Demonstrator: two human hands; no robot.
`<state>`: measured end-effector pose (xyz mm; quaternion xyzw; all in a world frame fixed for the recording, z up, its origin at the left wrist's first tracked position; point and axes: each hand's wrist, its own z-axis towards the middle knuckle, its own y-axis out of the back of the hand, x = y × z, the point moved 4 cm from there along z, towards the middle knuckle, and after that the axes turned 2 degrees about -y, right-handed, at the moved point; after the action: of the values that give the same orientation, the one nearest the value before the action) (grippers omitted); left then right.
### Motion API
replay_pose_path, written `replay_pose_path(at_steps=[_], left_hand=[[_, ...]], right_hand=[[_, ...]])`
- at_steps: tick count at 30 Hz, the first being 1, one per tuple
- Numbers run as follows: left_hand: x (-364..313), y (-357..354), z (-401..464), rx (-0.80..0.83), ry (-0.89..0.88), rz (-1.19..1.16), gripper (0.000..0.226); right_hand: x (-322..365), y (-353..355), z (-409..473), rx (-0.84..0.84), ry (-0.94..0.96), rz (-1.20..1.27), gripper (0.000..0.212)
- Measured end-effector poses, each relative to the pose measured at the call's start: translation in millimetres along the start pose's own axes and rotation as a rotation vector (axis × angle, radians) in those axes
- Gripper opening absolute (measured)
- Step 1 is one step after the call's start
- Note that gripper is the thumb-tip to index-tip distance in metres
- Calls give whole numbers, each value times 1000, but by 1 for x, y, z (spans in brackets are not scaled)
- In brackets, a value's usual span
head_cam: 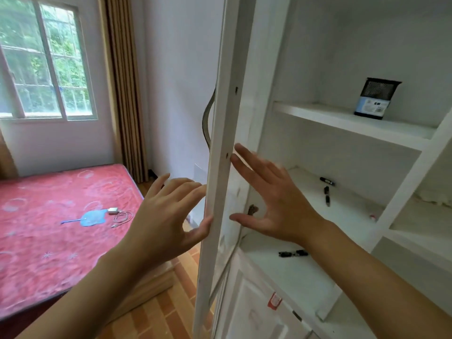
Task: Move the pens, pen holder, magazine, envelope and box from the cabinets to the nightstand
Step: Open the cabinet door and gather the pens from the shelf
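1. There is one view only, from the person's head, looking forward and a little down.
2. It stands close to the open cabinet door (220, 167), seen edge-on in the middle.
3. The cabinet shelves (342, 118) fill the right side; the bed (49, 228) and window (44, 57) lie farther left.

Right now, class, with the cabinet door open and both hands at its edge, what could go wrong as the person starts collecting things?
1. The door stands edge-on between the left hand and right hand; if it swings, fingers could be pinched.
2. The pens lie loose on the shelf; a careless reach could roll them off.
3. The pen holder sits higher up, so it could tip when pulled.
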<state>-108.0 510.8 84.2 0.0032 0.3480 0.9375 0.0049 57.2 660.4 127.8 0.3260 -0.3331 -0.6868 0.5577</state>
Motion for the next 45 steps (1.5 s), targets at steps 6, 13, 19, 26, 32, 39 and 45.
replay_pose_path(at_steps=[6, 13, 19, 26, 32, 39, 45], left_hand=[[23, -3, -22, 31, 65, 31, 48], [54, -16, -51, 117, 181, 96, 49], [77, -30, -74, 205, 306, 129, 53], [91, -40, -98, 278, 400, 121, 61], [83, -42, -117, 300, 432, 107, 59], [60, -54, -146, 378, 467, 92, 57], [36, -78, -160, 453, 464, 61, 60]], right_hand=[[-4, -41, 6, 87, -23, 22, 100], [0, -81, 13, 170, -47, -9, 93], [7, -118, 18, 307, -109, -48, 91], [10, -153, 11, 434, -147, -5, 92], [14, -160, 1, 484, -182, 11, 89], [13, -174, -42, 554, -242, 51, 87], [-1, -178, -101, 563, -362, 122, 84]])
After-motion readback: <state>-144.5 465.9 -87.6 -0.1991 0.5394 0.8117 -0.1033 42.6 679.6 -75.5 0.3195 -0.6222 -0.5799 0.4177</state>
